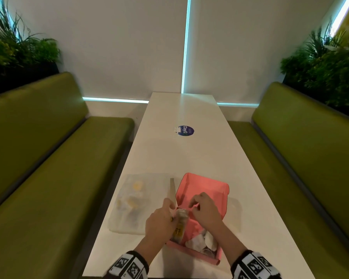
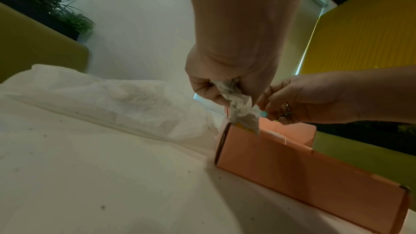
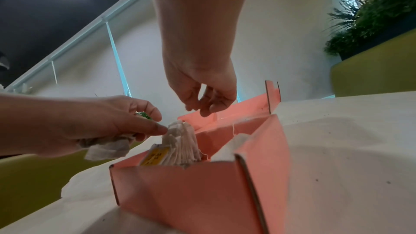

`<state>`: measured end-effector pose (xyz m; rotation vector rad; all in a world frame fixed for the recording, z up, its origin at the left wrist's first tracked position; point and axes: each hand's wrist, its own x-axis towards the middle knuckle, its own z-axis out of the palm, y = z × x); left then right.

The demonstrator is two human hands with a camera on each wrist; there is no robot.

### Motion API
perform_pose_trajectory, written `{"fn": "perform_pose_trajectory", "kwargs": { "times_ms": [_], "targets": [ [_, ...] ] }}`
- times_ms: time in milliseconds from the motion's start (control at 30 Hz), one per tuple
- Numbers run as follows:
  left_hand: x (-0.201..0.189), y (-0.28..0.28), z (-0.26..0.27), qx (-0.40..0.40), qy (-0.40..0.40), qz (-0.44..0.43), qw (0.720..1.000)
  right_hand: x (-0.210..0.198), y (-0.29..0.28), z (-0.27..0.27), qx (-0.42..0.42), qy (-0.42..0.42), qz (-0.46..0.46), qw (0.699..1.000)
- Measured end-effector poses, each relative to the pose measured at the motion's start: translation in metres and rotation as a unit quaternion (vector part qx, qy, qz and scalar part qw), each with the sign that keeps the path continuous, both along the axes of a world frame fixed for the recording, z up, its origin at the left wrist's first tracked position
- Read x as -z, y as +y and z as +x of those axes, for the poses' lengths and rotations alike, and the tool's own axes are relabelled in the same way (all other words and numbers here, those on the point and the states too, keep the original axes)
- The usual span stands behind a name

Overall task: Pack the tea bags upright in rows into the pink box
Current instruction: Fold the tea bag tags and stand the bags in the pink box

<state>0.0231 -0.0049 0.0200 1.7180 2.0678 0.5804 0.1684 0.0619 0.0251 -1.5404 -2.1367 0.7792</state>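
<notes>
The pink box [image 1: 189,251] lies open on the white table, its lid [image 1: 206,184] folded away from me. Several tea bags [image 1: 201,241] sit in its near right corner. In the right wrist view a row of tea bags [image 3: 182,145] stands upright at the box's left wall [image 3: 171,181], a yellow tag [image 3: 155,156] beside it. My left hand [image 1: 161,216] grips a bunch of tea bags [image 2: 234,99] over the left wall, fingertips on the row's top. My right hand [image 3: 202,99] hovers over the box, fingers loosely curled, holding nothing.
A clear plastic bag [image 1: 133,200] with more tea bags lies left of the box. A round blue sticker [image 1: 184,130] is on the table [image 1: 189,154] farther back. Green benches [image 1: 48,158] run along both sides, with plants [image 1: 330,67] behind them.
</notes>
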Motion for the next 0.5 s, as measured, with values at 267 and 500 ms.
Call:
{"fn": "perform_pose_trajectory", "kwargs": {
  "times_ms": [267, 500],
  "targets": [
    [0.008, -0.002, -0.004, -0.018, -0.038, -0.054, 0.998, 0.009, -0.007, -0.004, -0.056, -0.024, -0.034, 0.998],
    [0.012, -0.004, -0.007, -0.04, -0.071, -0.073, 0.994, -0.004, -0.011, 0.0, -0.052, -0.007, -0.006, 0.999]
  ]
}}
